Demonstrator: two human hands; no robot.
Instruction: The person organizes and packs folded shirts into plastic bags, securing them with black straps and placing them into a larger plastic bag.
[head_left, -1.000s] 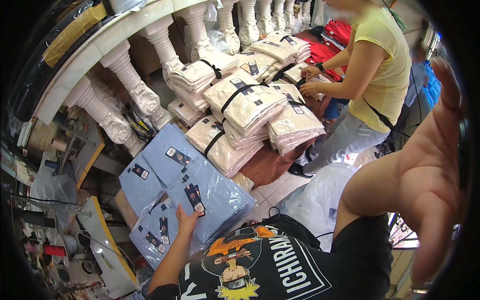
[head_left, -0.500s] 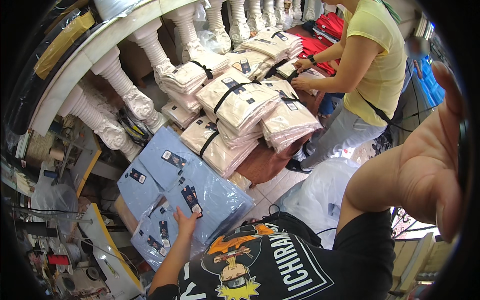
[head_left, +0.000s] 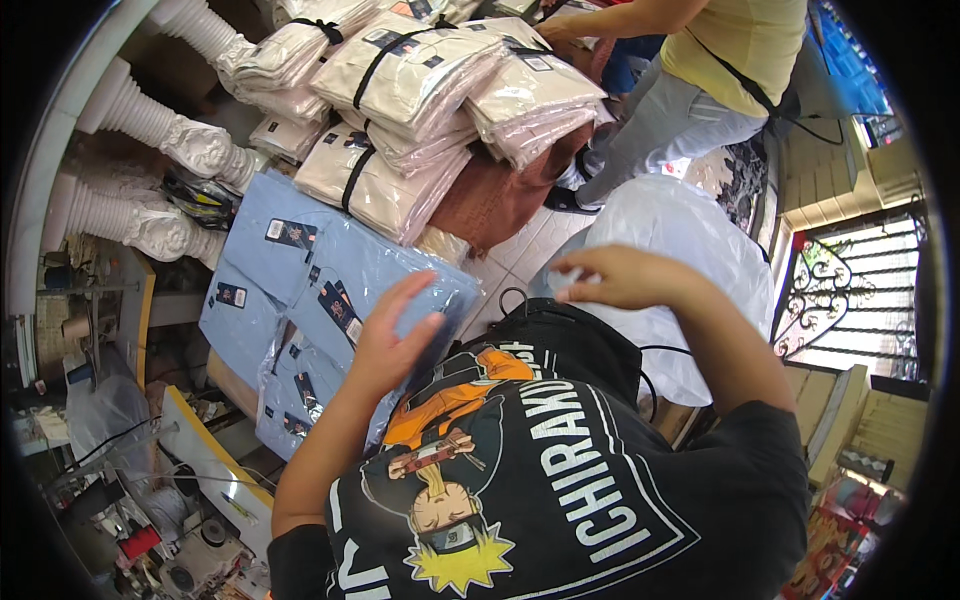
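Light blue shirts (head_left: pixel 385 262) in clear bags, with dark hang tags, are stacked in front of me. Over their near right edge is my left hand (head_left: pixel 395 345), thumb and fingers apart, holding nothing. It overlaps the bags in the picture; whether it touches them I cannot tell. A dark hang tag (head_left: pixel 340 312) lies beside its fingertips. My right hand (head_left: pixel 615 277) hovers in front of my waist, its fingers loosely bent with a gap between them and nothing visible in them. Behind it bulges a large translucent white plastic bag (head_left: pixel 665 225).
Bundles of cream folded garments (head_left: pixel 415 75), tied with black bands, rise beyond the blue stack on a brown cloth (head_left: pixel 500 195). A co-worker in a yellow top (head_left: pixel 750 50) stands at the far right. White balusters (head_left: pixel 180 145) line the left, above a cluttered workbench (head_left: pixel 215 450).
My left hand has lifted off the blue shirts' tags and moved right. My right hand has come down from the right rim to my waist. The view has tilted lower.
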